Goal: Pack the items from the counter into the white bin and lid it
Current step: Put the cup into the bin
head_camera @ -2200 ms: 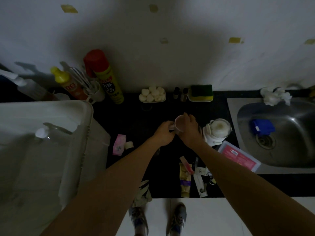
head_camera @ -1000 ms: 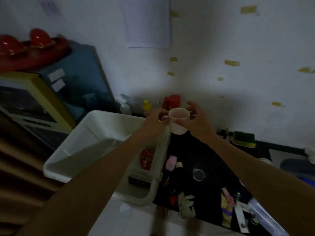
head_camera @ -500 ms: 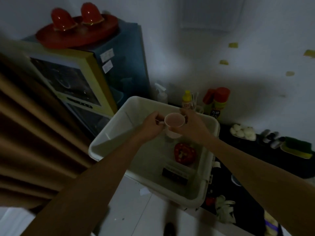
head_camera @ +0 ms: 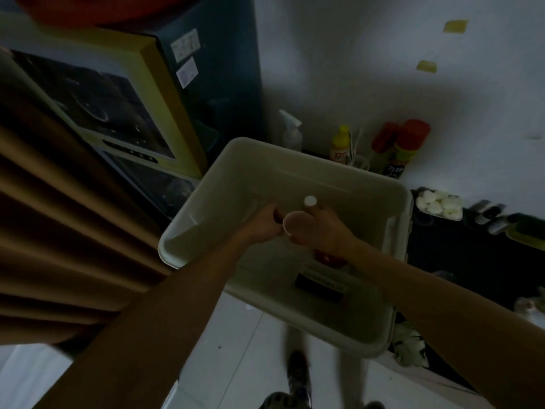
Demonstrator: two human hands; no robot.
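Both my hands hold a pale pink cup (head_camera: pixel 296 224) low inside the white bin (head_camera: pixel 227 160). My left hand (head_camera: pixel 265 224) grips the cup's handle side. My right hand (head_camera: pixel 327 228) wraps the cup's right side. A small white round cap (head_camera: pixel 310 200) shows just beyond the cup. Under my right wrist lies a red item (head_camera: pixel 326 258), partly hidden, and a dark rectangular item (head_camera: pixel 320 287) lies nearer me in the bin.
The bin stands at the left end of the dark counter (head_camera: pixel 460 261). Behind it stand a spray bottle (head_camera: pixel 290 132), a yellow bottle (head_camera: pixel 339 144) and a red-capped can (head_camera: pixel 408 149). White balls (head_camera: pixel 439 202) sit on the counter. A blue cabinet (head_camera: pixel 212 84) and brown curtain (head_camera: pixel 59 231) stand at left.
Both hands carried the cup from the counter leftward over the bin and have now lowered it inside. The view has tilted down onto the bin.
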